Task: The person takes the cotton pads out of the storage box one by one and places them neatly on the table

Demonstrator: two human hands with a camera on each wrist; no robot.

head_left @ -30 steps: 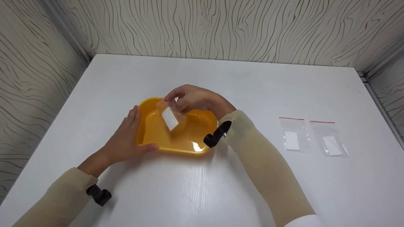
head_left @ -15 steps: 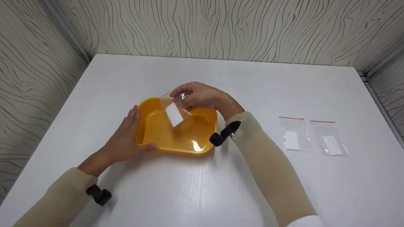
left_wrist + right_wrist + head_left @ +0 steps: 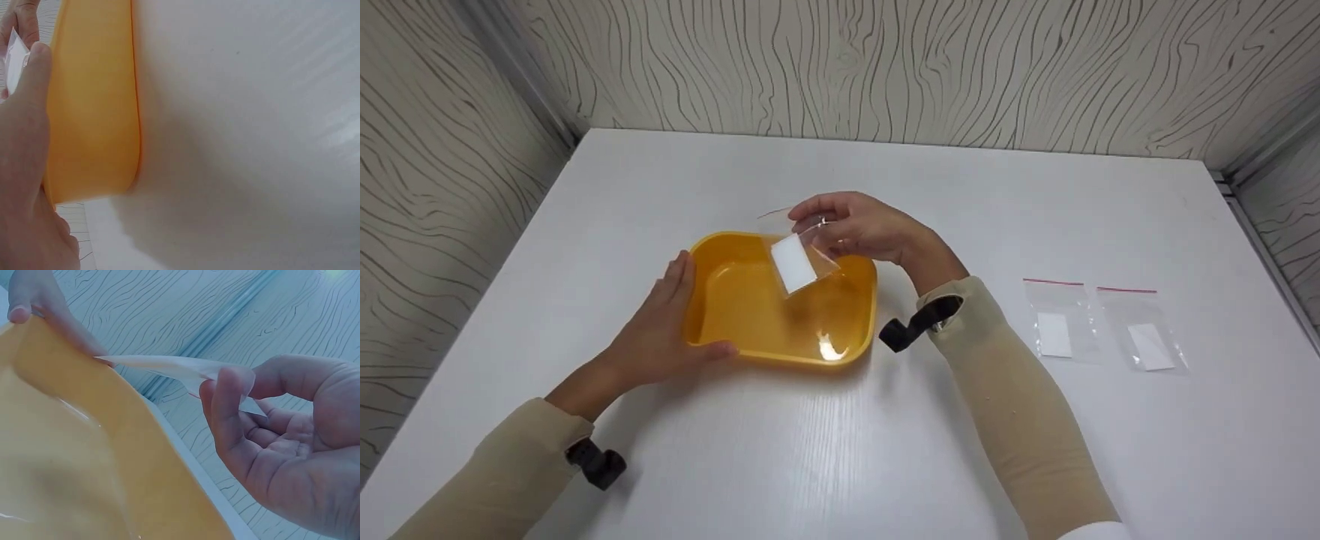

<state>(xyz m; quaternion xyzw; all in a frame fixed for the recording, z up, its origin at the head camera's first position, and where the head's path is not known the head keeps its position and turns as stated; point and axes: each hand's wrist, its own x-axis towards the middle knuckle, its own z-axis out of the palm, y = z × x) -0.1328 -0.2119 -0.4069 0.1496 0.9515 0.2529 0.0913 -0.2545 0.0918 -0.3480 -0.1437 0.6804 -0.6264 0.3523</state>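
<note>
A yellow plastic tray (image 3: 746, 315) sits on the white table. My left hand (image 3: 656, 337) rests against its left end, fingers straight along the outer wall and thumb lying along the near rim. In the left wrist view the thumb (image 3: 34, 84) is against the tray's yellow side (image 3: 95, 107). Over the tray's far right part, my right hand (image 3: 870, 229) pinches a small clear zip bag (image 3: 793, 264) with a white card inside. The right wrist view has the bag (image 3: 169, 367) between thumb and fingers, seen nearly edge-on.
Two more clear zip bags lie side by side on the table's right, a left one (image 3: 1054, 334) and a right one (image 3: 1149, 346), each with a red strip and a white card. A wood-patterned panel (image 3: 885, 75) stands behind the table (image 3: 810, 450).
My right hand has moved right and slightly up, bringing the zip bag from over the tray's middle toward its far rim. The left hand and tray have stayed put.
</note>
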